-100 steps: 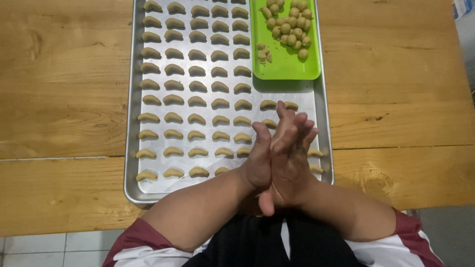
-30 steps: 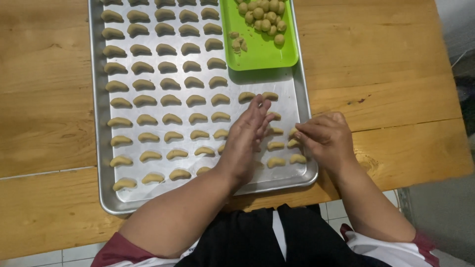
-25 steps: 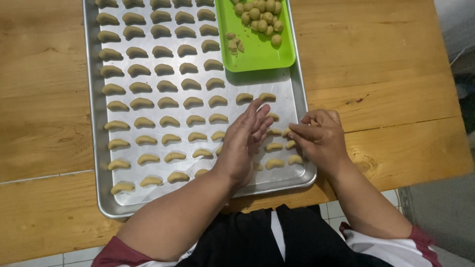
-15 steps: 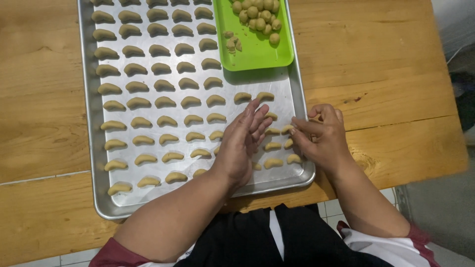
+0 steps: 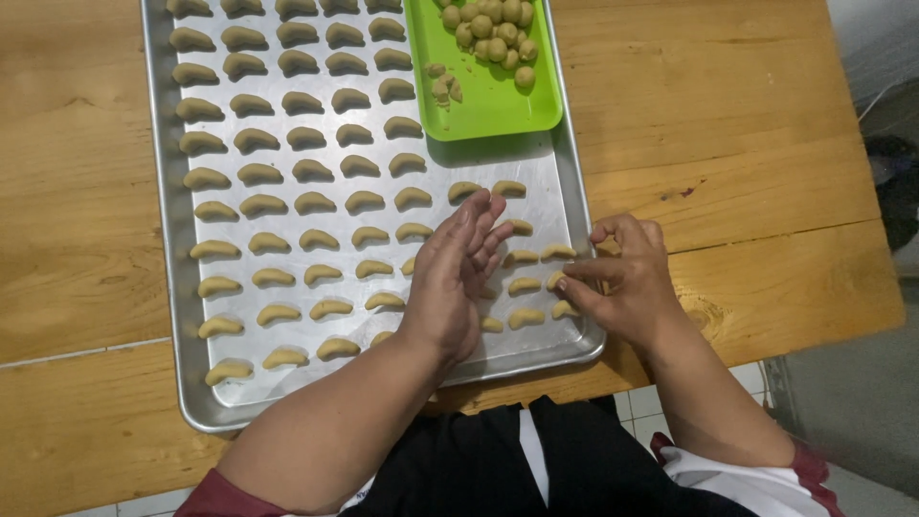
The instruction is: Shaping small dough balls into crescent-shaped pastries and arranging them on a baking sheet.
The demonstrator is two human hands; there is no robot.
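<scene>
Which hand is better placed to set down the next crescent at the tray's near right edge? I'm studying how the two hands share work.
Probably the right hand: its fingertips touch a crescent by the metal tray rim there. The left hand hovers flat and open over the tray's middle rows.

Wooden table point(image 5: 728, 115) of broad pale planks, with a knot point(image 5: 710, 312) near the close edge and a small dark mark point(image 5: 683, 192) further in. Towards the far end, a shallow bright green tray point(image 5: 498, 110). Heaped in its far part, small round dough balls point(image 5: 493, 29); just beside them, a few broken crumbs of dough point(image 5: 442, 84), apart from the heap. Below the table's near edge, white floor tiles point(image 5: 634, 402). To the right, grey floor point(image 5: 852, 402).
</scene>
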